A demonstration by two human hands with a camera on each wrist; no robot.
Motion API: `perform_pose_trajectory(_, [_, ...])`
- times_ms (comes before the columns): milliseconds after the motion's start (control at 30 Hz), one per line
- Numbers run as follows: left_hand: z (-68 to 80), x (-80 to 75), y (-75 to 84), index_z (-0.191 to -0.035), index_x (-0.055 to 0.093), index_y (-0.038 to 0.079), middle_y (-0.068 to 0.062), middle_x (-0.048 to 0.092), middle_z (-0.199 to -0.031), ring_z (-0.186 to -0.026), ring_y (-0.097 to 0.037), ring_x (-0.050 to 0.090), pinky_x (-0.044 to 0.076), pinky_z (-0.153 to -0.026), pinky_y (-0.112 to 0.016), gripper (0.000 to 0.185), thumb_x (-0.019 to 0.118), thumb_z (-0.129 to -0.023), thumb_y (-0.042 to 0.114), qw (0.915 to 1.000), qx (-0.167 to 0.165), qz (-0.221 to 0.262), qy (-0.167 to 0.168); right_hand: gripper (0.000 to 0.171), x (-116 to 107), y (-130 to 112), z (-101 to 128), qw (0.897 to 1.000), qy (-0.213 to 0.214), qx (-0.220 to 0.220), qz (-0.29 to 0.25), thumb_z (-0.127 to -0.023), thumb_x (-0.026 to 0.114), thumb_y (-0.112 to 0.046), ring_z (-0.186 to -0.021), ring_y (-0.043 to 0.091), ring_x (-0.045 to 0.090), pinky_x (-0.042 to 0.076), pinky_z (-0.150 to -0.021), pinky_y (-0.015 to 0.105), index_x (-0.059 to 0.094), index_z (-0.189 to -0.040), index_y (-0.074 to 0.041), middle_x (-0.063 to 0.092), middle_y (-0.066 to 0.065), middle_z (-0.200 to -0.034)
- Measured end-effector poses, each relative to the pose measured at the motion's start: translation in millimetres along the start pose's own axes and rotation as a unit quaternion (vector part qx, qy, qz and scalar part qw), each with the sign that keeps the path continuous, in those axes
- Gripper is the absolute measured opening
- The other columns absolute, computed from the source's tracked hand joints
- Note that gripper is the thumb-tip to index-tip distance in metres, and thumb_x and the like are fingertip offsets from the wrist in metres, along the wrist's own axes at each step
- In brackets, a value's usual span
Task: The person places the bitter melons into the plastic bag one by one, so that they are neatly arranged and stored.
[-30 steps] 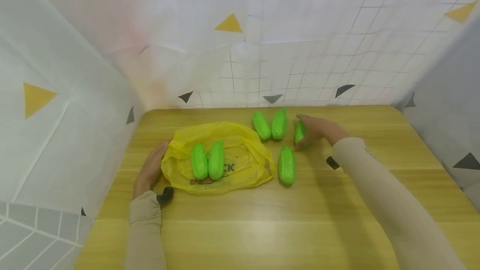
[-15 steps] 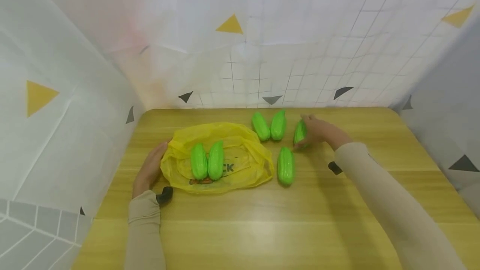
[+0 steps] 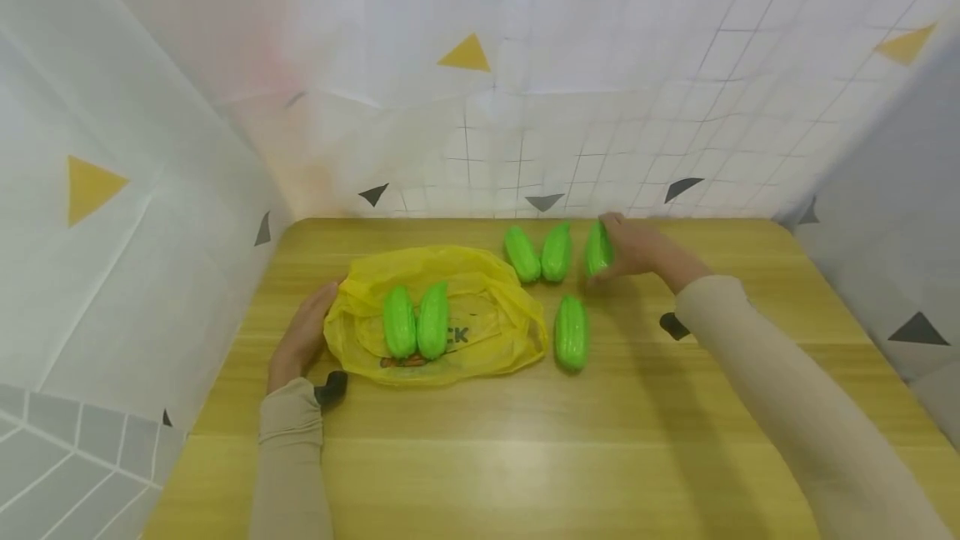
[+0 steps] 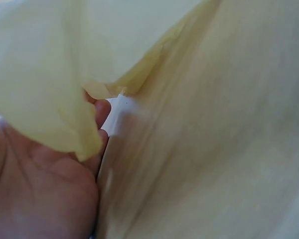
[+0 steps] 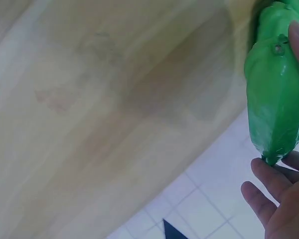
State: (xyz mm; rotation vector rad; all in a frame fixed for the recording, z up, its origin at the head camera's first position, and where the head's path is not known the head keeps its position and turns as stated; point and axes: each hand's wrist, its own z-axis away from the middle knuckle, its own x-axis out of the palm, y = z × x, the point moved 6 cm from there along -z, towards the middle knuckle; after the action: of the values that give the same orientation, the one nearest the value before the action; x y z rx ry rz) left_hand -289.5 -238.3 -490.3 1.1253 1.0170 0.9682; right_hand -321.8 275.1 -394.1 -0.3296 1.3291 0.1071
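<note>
My right hand point(image 3: 633, 247) holds a green, glossy, ridged gourd point(image 3: 597, 249) lengthwise, thumb at the near end and fingers at the far end. In the right wrist view the gourd point(image 5: 276, 99) shows a stem mark at one end and a narrow tip by the fingertips. A yellow plastic bag point(image 3: 510, 340) lies spread at the left, with two green gourds point(image 3: 416, 321) over its printed middle. Against its left edge rests my left hand point(image 3: 303, 332). In the left wrist view the bag point(image 4: 45, 99) hangs over the palm and covers most of the fingers.
Two more gourds point(image 3: 537, 254) lie side by side behind the bag's right end. Another single gourd point(image 3: 572, 333) is just right of the bag. White patterned sheets point(image 3: 600, 132) wall the wooden table point(image 3: 487, 457) at the back and sides.
My right hand has shifted slightly toward the back of the table, together with the gourd it holds. The left hand and the bag stay put.
</note>
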Motion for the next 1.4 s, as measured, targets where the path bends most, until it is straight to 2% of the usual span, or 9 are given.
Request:
perform_pose_trajectory(167, [-3.5,1.9,-0.2,-0.154,0.031,0.015,-0.005,0.028,-0.161,-0.148,-0.023,0.023,0.015,-0.124,-0.045,0.066,0.033,-0.103,0.056,1.0,0.004,-0.002,0.003,0.125,-13,-8,0,1.0,-0.007,-0.003,0.001,-0.067,0.085,-0.057,-0.119,0.048,0.052,0.045,-0.1,0.06,0.017,-0.15,0.007,0.032,0.033,-0.148])
perform_pose_trajectory(400, [-6.7,4.3,-3.3,-0.155,0.029,0.019,-0.002,0.025,-0.162,-0.149,-0.023,0.019,0.012,-0.124,-0.045,0.063,0.031,-0.103,0.055,0.9999,-0.007,0.011,-0.003,0.12,-35,-23,-3,0.999,0.006,-0.019,0.036,-0.067,0.085,-0.054,-0.107,0.04,0.058,0.05,-0.094,0.055,0.02,-0.148,0.006,0.036,0.028,-0.146])
perform_pose_trajectory(533, [-5.9,6.3,1.9,-0.155,0.029,0.015,-0.005,0.025,-0.162,-0.149,-0.023,0.02,0.013,-0.124,-0.045,0.062,0.032,-0.105,0.051,0.9999,-0.005,0.015,-0.005,0.117,-52,-39,-4,0.998,0.016,-0.036,0.047,-0.067,0.085,-0.052,-0.101,0.039,0.06,0.052,-0.09,0.054,0.022,-0.148,0.003,0.036,0.026,-0.146])
perform_pose_trajectory(767, [3.7,10.6,21.2,-0.155,0.026,0.006,-0.01,0.023,-0.162,-0.15,-0.026,0.017,0.012,-0.124,-0.046,0.059,0.032,-0.107,0.041,0.9994,0.003,0.031,-0.018,0.121,-74,-72,-7,0.996,0.006,-0.057,0.062,-0.067,0.083,-0.059,-0.115,0.045,0.055,0.047,-0.1,0.056,0.019,-0.151,0.0,0.025,0.025,-0.156])
perform_pose_trajectory(900, [1.4,8.9,14.7,-0.155,0.025,0.008,-0.009,0.023,-0.163,-0.15,-0.025,0.018,0.012,-0.124,-0.045,0.061,0.032,-0.107,0.044,0.9993,0.004,0.032,-0.017,0.126,-81,-92,-6,0.995,-0.006,-0.067,0.075,-0.067,0.081,-0.063,-0.123,0.049,0.051,0.043,-0.105,0.057,0.016,-0.153,0.002,0.019,0.026,-0.159])
perform_pose_trajectory(1033, [-0.3,7.4,9.2,-0.156,0.026,0.012,-0.007,0.023,-0.163,-0.15,-0.025,0.018,0.013,-0.124,-0.045,0.063,0.032,-0.105,0.049,0.9994,-0.01,0.032,-0.009,0.125,-80,-114,-3,0.993,-0.012,-0.083,0.078,-0.068,0.082,-0.061,-0.125,0.048,0.05,0.043,-0.106,0.056,0.015,-0.153,0.0,0.018,0.023,-0.16])
perform_pose_trajectory(1100, [2.2,7.8,13.7,-0.155,0.028,0.012,-0.007,0.024,-0.163,-0.149,-0.025,0.019,0.013,-0.124,-0.045,0.062,0.033,-0.105,0.048,0.9994,-0.015,0.031,-0.006,0.125,-76,-123,-2,0.992,-0.016,-0.094,0.084,-0.067,0.081,-0.063,-0.125,0.046,0.051,0.044,-0.106,0.054,0.015,-0.154,-0.001,0.018,0.022,-0.161])
perform_pose_trajectory(1333, [4.4,9.9,22.7,-0.155,0.027,0.008,-0.008,0.023,-0.163,-0.15,-0.025,0.017,0.011,-0.125,-0.045,0.06,0.034,-0.107,0.043,0.9997,-0.007,0.025,-0.007,0.129,-46,-150,-3,0.984,-0.048,-0.125,0.117,-0.067,0.075,-0.072,-0.13,0.044,0.047,0.04,-0.111,0.053,0.012,-0.155,-0.002,0.015,0.02,-0.162])
perform_pose_trajectory(1400, [4.3,10.4,22.8,-0.155,0.026,0.008,-0.008,0.023,-0.163,-0.15,-0.025,0.017,0.011,-0.125,-0.045,0.06,0.033,-0.107,0.043,0.9996,-0.007,0.027,-0.008,0.129,-36,-158,-1,0.982,-0.055,-0.132,0.12,-0.067,0.074,-0.073,-0.128,0.044,0.049,0.042,-0.109,0.052,0.012,-0.156,-0.002,0.016,0.019,-0.162])
